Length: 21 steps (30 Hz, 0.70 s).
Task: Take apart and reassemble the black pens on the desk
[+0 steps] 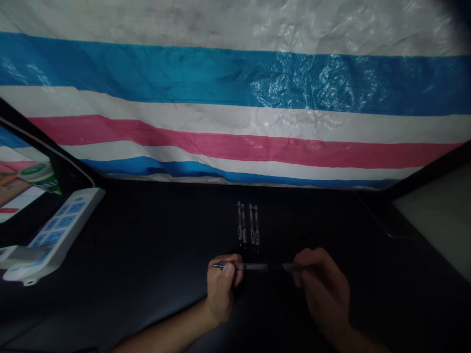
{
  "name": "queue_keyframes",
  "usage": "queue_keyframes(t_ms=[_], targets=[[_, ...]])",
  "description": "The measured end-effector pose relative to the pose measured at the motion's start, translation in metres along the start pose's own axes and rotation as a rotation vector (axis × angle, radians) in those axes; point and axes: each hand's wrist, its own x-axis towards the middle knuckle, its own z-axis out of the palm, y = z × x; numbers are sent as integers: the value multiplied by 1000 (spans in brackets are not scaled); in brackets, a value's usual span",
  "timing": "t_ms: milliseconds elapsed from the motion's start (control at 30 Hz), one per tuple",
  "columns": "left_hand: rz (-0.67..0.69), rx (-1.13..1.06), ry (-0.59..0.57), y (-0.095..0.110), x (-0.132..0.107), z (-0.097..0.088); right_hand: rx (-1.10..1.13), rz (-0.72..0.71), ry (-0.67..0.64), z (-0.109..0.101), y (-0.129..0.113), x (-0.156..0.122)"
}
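Note:
Both my hands hold one slim pen (257,266) level above the dark table (154,255). My left hand (222,287) is closed round its left end, where the tip pokes out past the fingers. My right hand (324,289) pinches the pen's right end, fingers curled. Just beyond the hands, several similar pens (248,226) lie side by side on the table, pointing away from me.
A white power strip (55,235) with blue sockets lies at the left edge of the table. A striped blue, pink and white tarp (235,98) hangs behind. A green-capped container (39,176) shows at the far left. A pale surface (437,220) lies to the right.

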Motion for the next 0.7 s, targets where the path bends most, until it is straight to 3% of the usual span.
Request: queue_keyframes(t_ms=[167,300,433,567,633,700], targets=[[-27,-12,4,-2,0,0,-134,-102,-145,6,1,-4],[-43,-23,-9,-2,0,0,-257,-173,-158,5,4,-4],[-52,-36,-1,-1,0,0,-431,-111,-201,2,5,1],[-31,-17,-22,-1,0,0,-406,-61,-323,1,0,6],[-24,-13,-15,-1,0,0,-379,-91,-338,2,-2,4],[-31,-25,8,-2,0,0,-448,-129,-265,3,-1,1]])
